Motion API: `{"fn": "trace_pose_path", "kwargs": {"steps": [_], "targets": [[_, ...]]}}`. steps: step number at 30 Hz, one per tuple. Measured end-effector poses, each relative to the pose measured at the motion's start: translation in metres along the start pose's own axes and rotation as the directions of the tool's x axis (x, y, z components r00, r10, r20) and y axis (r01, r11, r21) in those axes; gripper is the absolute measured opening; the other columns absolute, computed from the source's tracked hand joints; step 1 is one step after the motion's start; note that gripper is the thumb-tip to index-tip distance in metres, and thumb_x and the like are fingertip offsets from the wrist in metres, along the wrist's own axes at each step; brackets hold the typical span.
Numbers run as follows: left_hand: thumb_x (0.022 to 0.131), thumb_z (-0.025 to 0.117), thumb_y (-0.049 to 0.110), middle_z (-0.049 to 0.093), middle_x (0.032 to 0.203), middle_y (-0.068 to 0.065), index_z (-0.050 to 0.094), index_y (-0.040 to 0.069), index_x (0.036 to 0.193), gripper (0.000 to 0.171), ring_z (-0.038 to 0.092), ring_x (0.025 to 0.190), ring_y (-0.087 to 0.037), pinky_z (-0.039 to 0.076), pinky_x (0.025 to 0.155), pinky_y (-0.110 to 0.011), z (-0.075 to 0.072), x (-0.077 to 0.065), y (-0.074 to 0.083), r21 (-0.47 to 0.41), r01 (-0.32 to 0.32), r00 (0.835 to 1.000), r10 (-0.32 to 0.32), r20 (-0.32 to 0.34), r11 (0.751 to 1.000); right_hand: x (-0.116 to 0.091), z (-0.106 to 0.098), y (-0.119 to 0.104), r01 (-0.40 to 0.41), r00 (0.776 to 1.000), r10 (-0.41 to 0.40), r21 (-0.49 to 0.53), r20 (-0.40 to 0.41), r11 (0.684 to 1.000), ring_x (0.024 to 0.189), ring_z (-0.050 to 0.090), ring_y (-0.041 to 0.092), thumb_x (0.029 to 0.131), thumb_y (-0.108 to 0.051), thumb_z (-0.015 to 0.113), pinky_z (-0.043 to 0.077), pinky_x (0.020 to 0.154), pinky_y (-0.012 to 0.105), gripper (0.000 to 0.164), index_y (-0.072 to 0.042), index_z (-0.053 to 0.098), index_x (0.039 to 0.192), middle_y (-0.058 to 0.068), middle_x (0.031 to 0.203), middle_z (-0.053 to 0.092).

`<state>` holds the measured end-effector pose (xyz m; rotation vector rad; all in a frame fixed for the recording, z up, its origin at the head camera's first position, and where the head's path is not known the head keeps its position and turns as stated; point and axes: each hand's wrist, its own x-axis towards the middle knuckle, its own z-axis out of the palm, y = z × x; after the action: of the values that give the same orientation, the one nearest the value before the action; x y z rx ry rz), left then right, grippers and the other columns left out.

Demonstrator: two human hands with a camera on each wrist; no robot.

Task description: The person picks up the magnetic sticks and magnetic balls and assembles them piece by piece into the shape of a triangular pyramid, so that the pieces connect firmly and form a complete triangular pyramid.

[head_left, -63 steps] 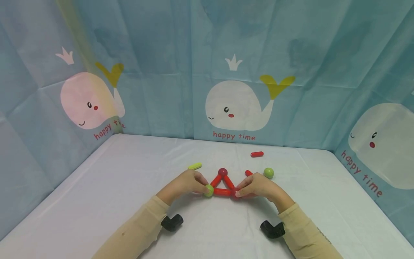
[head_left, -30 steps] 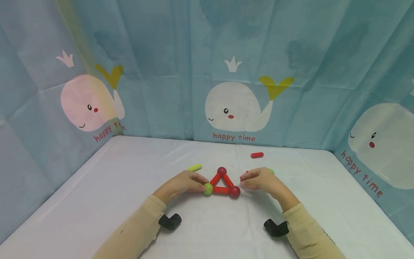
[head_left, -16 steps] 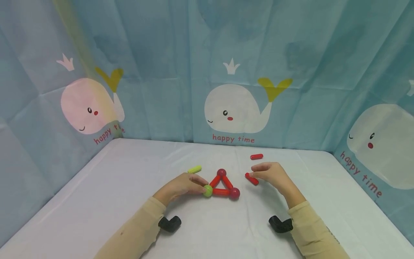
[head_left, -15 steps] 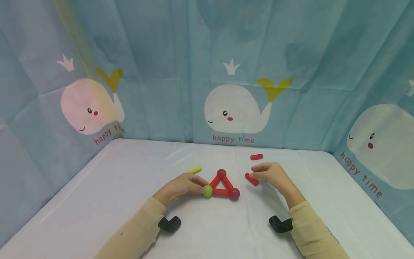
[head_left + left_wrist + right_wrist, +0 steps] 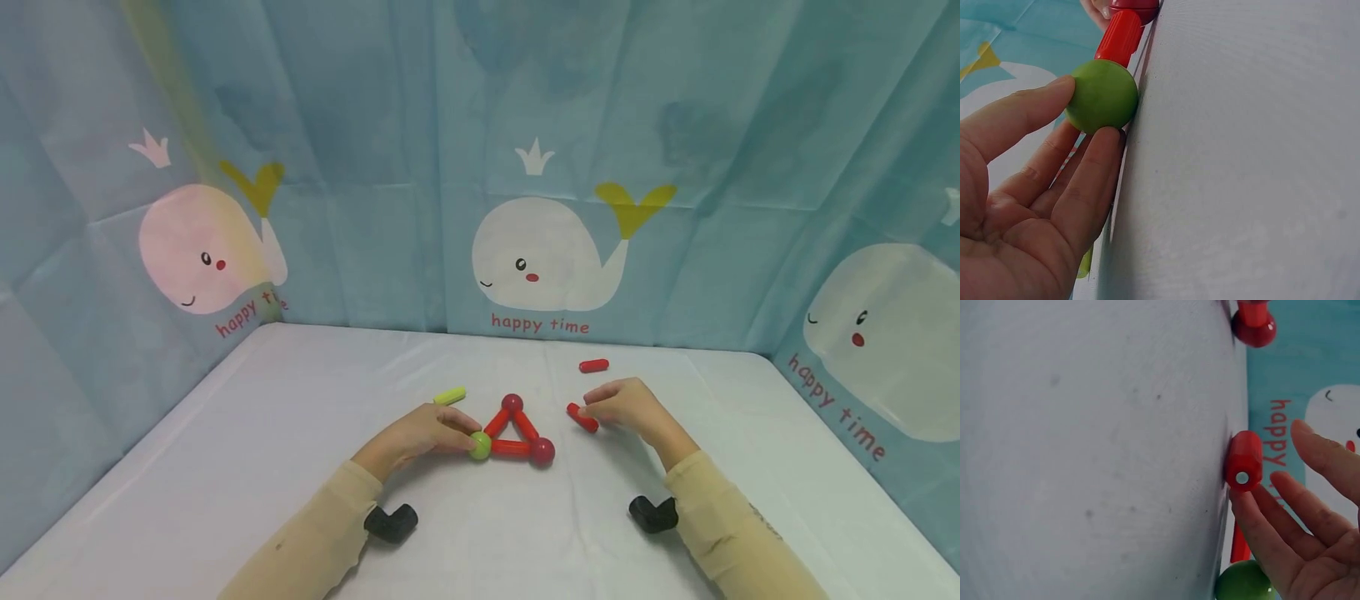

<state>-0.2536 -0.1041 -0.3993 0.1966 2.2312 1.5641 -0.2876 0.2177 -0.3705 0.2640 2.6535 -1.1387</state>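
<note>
While left hand (image 5: 418, 435) pinches ball (image 5: 1102, 97), right hand (image 5: 632, 408) beside rod (image 5: 1245, 456)

Rods (image 5: 582, 417) — 5 red, 1 yellow-green | balls (image 5: 482, 446) — 2 red, 2 green | hands (image 5: 417, 435): 2

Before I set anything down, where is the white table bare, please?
The table is bare left of the left hand, right of the beige right sleeve, and between the black bent tubes. It is crowded between that hand and the right hand, around the ball-cornered triangle of red rods and the slanting loose red rod.
</note>
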Motion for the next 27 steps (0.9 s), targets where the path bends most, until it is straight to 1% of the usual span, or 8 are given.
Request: {"fn": "trace_pose_path", "kwargs": {"steps": [4, 8, 11, 19, 27], "targets": [[0.081, 0.079, 0.016, 0.072, 0.109, -0.004, 0.073, 0.007, 0.111, 0.032, 0.063, 0.103, -0.015, 0.052, 0.096, -0.034, 0.0004, 0.0006, -0.0012, -0.011, 0.0, 1.0, 0.0, 0.0, 1.0, 0.0042, 0.0015, 0.0007, -0.017, 1.0, 0.017, 0.009, 0.019, 1.0, 0.091, 0.064, 0.021, 0.082, -0.027, 0.081, 0.055, 0.082, 0.033, 0.04, -0.008, 0.072, 0.116, 0.008, 0.104, 0.074], [0.082, 0.079, 0.016, 0.072, 0.11, -0.004, 0.073, 0.006, 0.112, 0.032, 0.063, 0.102, -0.014, 0.053, 0.095, -0.031, 0.0004, 0.0016, -0.0016, -0.025, 0.001, 1.0, -0.001, 0.006, 1.0, 0.0066, 0.0027, 0.0016, 0.006, 0.999, -0.006, 0.0, 0.049, 1.0, 0.085, 0.063, 0.02, 0.082, -0.024, 0.081, 0.055, 0.077, 0.029, 0.039, -0.006, 0.073, 0.115, 0.008, 0.101, 0.073], [0.082, 0.078, 0.015, 0.072, 0.111, -0.005, 0.072, 0.005, 0.113, 0.033, 0.065, 0.1, -0.013, 0.055, 0.094, -0.03, -0.0001, 0.0015, -0.0013, -0.033, -0.005, 1.0, 0.006, 0.015, 0.999, 0.0071, 0.0038, 0.0017, 0.016, 0.998, -0.015, -0.014, 0.055, 1.0, 0.082, 0.062, 0.019, 0.082, -0.023, 0.081, 0.054, 0.075, 0.028, 0.038, -0.005, 0.073, 0.114, 0.008, 0.099, 0.072], [0.083, 0.077, 0.012, 0.071, 0.112, -0.007, 0.071, 0.001, 0.115, 0.035, 0.066, 0.097, -0.012, 0.056, 0.092, -0.03, -0.0004, -0.0001, -0.0009, -0.051, -0.016, 1.0, 0.017, 0.026, 0.999, 0.0062, 0.0058, -0.0002, 0.01, 0.999, -0.009, -0.029, 0.045, 1.0, 0.086, 0.062, 0.022, 0.083, -0.017, 0.079, 0.054, 0.074, 0.029, 0.03, -0.005, 0.075, 0.111, 0.011, 0.101, 0.072], [0.083, 0.077, 0.012, 0.072, 0.112, -0.006, 0.071, 0.002, 0.114, 0.034, 0.067, 0.096, -0.013, 0.057, 0.091, -0.03, -0.0004, 0.0007, -0.0017, -0.053, -0.011, 1.0, 0.012, 0.022, 0.999, 0.0013, 0.0061, -0.0004, 0.02, 0.997, -0.02, -0.01, 0.076, 1.0, 0.088, 0.06, 0.022, 0.086, -0.015, 0.075, 0.053, 0.076, 0.029, 0.029, -0.006, 0.074, 0.113, 0.013, 0.109, 0.07]]}}
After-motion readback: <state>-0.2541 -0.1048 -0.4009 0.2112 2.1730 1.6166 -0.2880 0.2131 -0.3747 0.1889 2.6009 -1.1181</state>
